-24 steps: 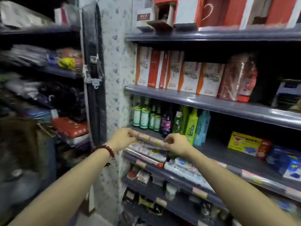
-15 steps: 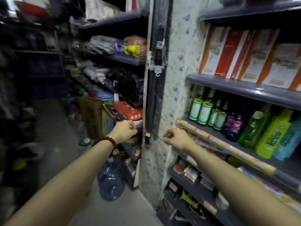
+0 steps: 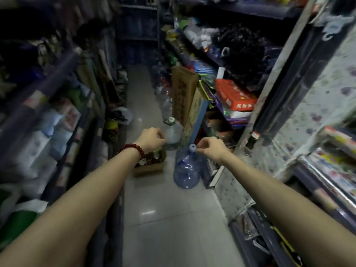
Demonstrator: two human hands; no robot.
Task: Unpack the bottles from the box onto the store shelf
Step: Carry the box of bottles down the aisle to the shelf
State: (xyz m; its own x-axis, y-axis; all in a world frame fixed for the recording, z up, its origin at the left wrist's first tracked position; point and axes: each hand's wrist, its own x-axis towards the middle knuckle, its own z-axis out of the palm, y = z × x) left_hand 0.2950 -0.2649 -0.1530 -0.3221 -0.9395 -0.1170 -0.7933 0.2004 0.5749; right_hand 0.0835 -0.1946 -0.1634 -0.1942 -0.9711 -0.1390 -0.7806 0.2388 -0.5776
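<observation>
Reaching both empty, loosely curled hands, left hand (image 3: 152,139) and right hand (image 3: 210,149), toward the open brown cardboard box (image 3: 152,166) of bottles (image 3: 154,158) on the aisle floor, risking knocking the big blue plastic water jug (image 3: 185,170) standing just beside it.

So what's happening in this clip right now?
A person stands in a narrow store aisle, both arms stretched forward. The left hand and right hand are loosely curled and hold nothing. Ahead on the floor sits an open cardboard box with bottles inside, beside a large blue water jug. No bottle is being handled at this moment; the box looks like the next stop.
</observation>
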